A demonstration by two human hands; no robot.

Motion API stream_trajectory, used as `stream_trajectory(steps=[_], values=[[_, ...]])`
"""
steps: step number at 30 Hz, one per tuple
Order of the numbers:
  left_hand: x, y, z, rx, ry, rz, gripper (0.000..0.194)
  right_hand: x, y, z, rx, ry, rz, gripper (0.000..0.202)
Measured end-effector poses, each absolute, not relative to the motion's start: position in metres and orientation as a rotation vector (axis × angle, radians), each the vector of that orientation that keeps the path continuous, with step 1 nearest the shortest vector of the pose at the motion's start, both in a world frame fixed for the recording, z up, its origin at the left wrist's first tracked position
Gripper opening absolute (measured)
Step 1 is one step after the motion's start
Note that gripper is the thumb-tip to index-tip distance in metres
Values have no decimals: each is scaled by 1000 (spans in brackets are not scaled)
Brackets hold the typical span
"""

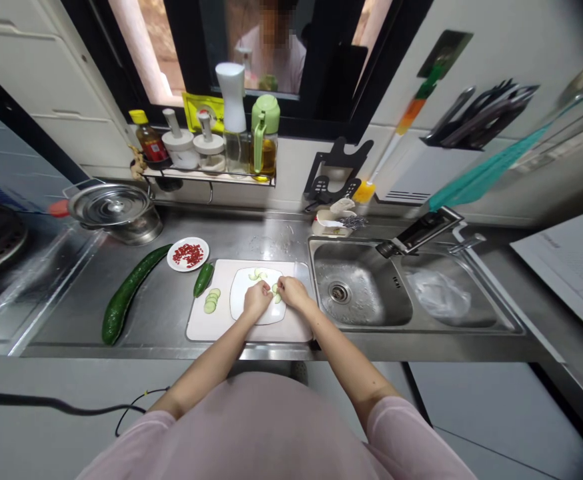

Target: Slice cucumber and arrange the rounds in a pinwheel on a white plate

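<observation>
The pink shirt (271,433) is nearest; right hand (293,292) touches cucumber pieces (277,299) running front-to-back.

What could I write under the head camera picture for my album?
Left hand and right hand over a white plate of cucumber slices, near a sink.

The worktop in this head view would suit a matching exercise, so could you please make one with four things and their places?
1. Long cucumber
2. Chopped red pieces
3. Clear plastic bag
4. Square white plate

A. On the cutting board
B. In the right-hand sink basin
C. On bare counter
D. On the small round plate

Pairs: 1-C, 2-D, 3-B, 4-A
</observation>
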State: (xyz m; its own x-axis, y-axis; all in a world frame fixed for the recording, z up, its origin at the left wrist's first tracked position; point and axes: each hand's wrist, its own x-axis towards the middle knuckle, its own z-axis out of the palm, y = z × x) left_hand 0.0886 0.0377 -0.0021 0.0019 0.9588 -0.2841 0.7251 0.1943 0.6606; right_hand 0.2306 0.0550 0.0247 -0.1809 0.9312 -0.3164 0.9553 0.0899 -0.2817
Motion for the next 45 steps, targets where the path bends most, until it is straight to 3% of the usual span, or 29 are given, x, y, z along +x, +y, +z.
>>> stream_trajectory(steps=[12,23,45], values=[[88,37,-1,1672,1801,327,19,228,55,26,1980,2201,-534,24],[89,39,6,1662,1757,416,15,256,51,32,2266,2103,-631,23],[97,46,4,1661,1777,287,14,249,40,24,2234,2085,-723,19]])
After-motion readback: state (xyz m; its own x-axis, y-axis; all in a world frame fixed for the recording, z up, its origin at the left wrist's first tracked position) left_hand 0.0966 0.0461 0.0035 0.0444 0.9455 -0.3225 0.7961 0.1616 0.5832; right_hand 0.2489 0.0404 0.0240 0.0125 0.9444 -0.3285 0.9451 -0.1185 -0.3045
